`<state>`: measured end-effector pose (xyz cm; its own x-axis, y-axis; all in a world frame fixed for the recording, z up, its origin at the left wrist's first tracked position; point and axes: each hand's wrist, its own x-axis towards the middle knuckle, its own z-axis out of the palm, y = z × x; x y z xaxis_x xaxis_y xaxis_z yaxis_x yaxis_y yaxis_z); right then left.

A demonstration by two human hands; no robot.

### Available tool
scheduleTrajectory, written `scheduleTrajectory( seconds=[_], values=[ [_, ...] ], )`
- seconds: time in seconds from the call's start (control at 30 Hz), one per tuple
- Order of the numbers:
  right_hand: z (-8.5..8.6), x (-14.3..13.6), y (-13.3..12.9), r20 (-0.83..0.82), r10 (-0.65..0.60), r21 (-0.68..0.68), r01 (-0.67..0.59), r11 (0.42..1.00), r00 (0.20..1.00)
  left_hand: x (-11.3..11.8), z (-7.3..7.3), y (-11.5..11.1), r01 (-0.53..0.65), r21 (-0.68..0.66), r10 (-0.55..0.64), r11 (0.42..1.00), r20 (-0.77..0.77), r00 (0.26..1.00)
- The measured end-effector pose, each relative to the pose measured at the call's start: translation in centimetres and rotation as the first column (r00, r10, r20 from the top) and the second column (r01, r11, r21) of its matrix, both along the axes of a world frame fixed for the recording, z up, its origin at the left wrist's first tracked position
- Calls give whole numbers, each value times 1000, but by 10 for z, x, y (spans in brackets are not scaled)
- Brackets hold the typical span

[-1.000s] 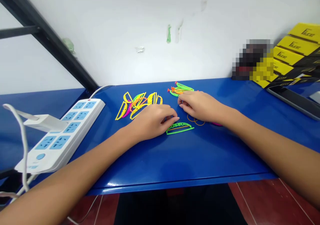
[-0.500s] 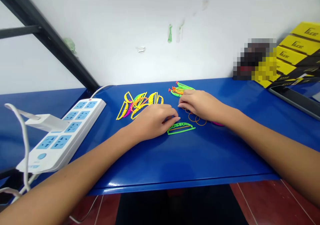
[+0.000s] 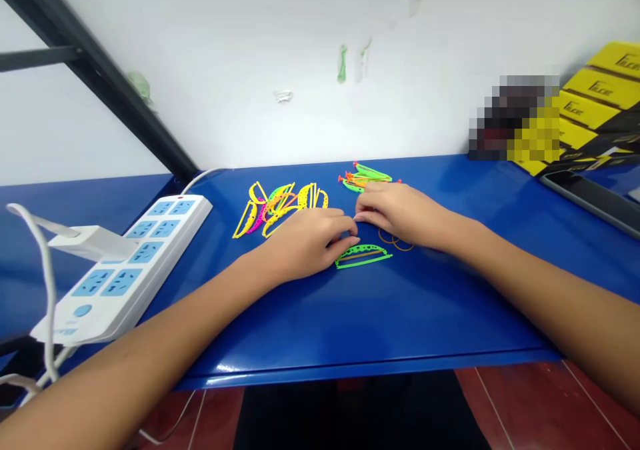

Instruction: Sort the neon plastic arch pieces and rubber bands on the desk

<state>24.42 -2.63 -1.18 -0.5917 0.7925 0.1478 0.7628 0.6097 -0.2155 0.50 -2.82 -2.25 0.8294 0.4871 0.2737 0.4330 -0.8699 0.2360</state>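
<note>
A green toy bow [image 3: 367, 258] with a brown band along it lies flat on the blue table, its left end partly covered by my left hand [image 3: 317, 240]. That hand is curled, thumb and forefinger tips together just above the bow; what they pinch, if anything, is hidden. Close by on the right, my right hand [image 3: 393, 213] has its fingers drawn together, their tips near my left fingertips. I cannot make out what is in them. Brown rubber bands [image 3: 403, 246] lie partly under my right hand. Behind it sits a bunch of green and orange toy pieces with red tips [image 3: 370, 172].
Yellow, pink, orange and green toy bows [image 3: 273, 207] lie in a pile left of my hands. A white power strip [image 3: 150, 253] with a plugged-in adapter stands at the left. Yellow-black boxes [image 3: 595, 87] and a dark phone-like object [image 3: 590, 200] are at the right.
My right hand has come slightly down and left, closer to my left fingertips. A pink piece seen under my right wrist is now hidden. My left hand and the green bow have hardly moved.
</note>
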Motion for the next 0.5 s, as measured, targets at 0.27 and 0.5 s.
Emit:
scheduleTrajectory(
  seconds=[0.27,0.5],
  values=[
    [-1,-3,-7,39,4,-23,-3,1000,999,0,4,-3,-10,16,10,1000,-45,999],
    [0,-4,-8,37,0,-39,1,999,999,0,4,-4,-10,19,11,1000,-65,998]
  ],
)
